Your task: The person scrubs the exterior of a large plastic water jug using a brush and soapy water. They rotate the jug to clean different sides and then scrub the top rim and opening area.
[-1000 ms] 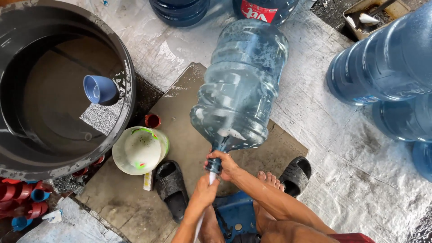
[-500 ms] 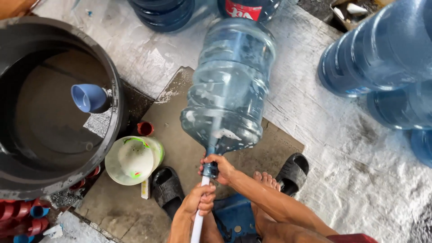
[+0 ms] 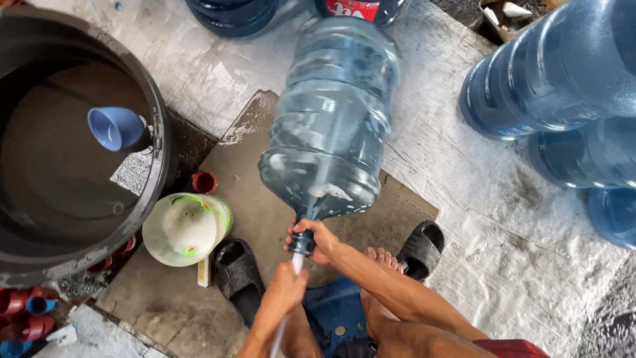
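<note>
This looks like a place where big water bottles get washed and filled. Many blue water jugs (image 3: 550, 73) lie on the wet concrete floor (image 3: 464, 192). A big black tub (image 3: 159, 166) stands close by, with red bottle caps (image 3: 26, 318) lying beside it

The right hand (image 3: 317, 240) covers the big bottle's neck (image 3: 303, 240). The white rod (image 3: 286, 311) vanishes inside the left hand (image 3: 285, 292); the black tub (image 3: 156, 132) is cropped left.

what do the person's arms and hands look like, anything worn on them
Both arms are bare to the frame's lower edge: no sleeves, gloves, watch or rings visible on the left hand or right hand. Red fabric shows at the bottom edge.
</note>
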